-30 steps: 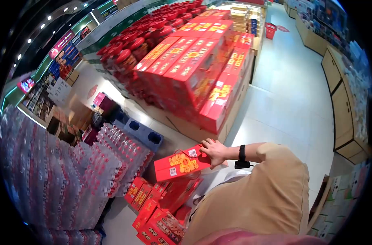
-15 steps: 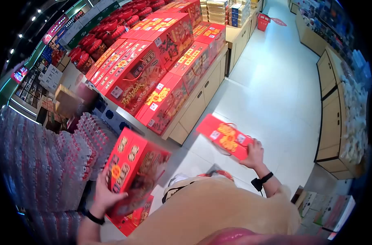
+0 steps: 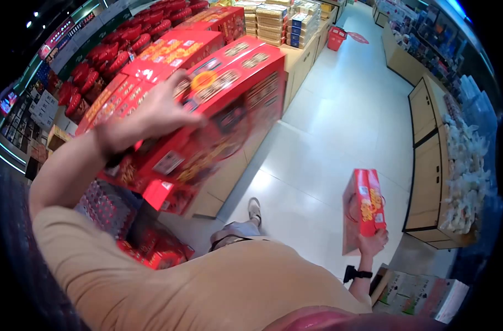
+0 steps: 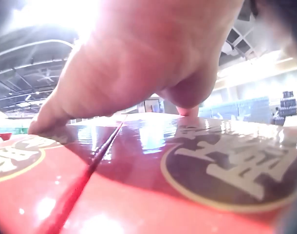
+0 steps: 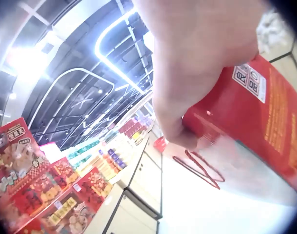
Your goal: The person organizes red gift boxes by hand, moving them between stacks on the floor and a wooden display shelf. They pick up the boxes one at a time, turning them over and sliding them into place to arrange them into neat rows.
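Observation:
My left hand (image 3: 155, 110) grips a large red gift box (image 3: 246, 66) from above, thumb on one side and fingers over the other. The box is tilted and overlaps the stacked boxes in the head view. Close up in the left wrist view, its glossy red top (image 4: 134, 195) has round dark emblems and a long seam under the palm. Out to the right, my right hand (image 3: 374, 241) holds a slimmer red gift box (image 3: 367, 193) by its near end, above the floor. A red cord handle (image 5: 202, 168) hangs from that box's side.
Red gift boxes (image 3: 174, 49) are stacked on the wooden display counter (image 3: 207, 201), with red tubs (image 3: 105, 55) behind. More red boxes (image 3: 158, 251) lie low at the left. A tiled aisle (image 3: 317, 127) runs ahead, bordered by wooden cabinets (image 3: 425, 165). A red basket (image 3: 336, 38) stands farther off.
The left hand has lifted its gift box from low at the left up over the display stack. The right hand has carried the slimmer box away from the low boxes, out to the right.

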The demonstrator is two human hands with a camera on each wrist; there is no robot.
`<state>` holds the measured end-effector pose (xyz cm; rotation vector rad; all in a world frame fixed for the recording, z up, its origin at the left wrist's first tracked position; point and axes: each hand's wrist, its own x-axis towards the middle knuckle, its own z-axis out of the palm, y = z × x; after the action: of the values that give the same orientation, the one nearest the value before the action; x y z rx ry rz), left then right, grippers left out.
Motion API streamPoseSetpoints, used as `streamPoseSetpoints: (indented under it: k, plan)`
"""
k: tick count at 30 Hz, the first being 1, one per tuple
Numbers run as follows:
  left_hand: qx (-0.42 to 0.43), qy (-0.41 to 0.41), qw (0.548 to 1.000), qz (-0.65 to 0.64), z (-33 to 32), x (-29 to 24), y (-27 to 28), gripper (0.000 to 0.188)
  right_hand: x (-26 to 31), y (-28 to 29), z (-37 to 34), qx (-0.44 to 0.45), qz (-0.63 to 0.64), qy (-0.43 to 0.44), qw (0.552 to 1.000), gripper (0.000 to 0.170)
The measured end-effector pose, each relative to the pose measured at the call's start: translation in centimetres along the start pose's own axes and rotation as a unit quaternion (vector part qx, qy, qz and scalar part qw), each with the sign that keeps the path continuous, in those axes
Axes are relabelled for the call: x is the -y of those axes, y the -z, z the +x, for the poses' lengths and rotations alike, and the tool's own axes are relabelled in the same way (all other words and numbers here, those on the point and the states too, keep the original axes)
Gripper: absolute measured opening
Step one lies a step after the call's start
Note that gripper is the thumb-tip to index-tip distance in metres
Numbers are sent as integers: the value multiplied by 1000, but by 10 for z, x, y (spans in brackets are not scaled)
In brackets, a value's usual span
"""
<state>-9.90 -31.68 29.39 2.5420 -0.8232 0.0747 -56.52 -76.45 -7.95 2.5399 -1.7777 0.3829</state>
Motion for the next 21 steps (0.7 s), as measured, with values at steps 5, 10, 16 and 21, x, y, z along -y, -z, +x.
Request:
streamPoseSetpoints:
  k: [5, 10, 16, 21]
  plan:
    - [37, 5, 999, -25, 204, -11, -21, 113, 13, 3, 0, -11, -19, -41, 999, 82]
    - [6, -26, 999, -23, 406, 2, -53, 121, 35, 22, -18, 45, 14, -185, 982, 87]
    - [-31, 11, 998, 53, 584, 53, -102, 117, 36, -8, -9, 56, 45, -265, 961, 87]
    - [1, 57, 993, 106, 654, 93, -136, 113, 45, -70, 97, 137, -52, -273, 951, 106]
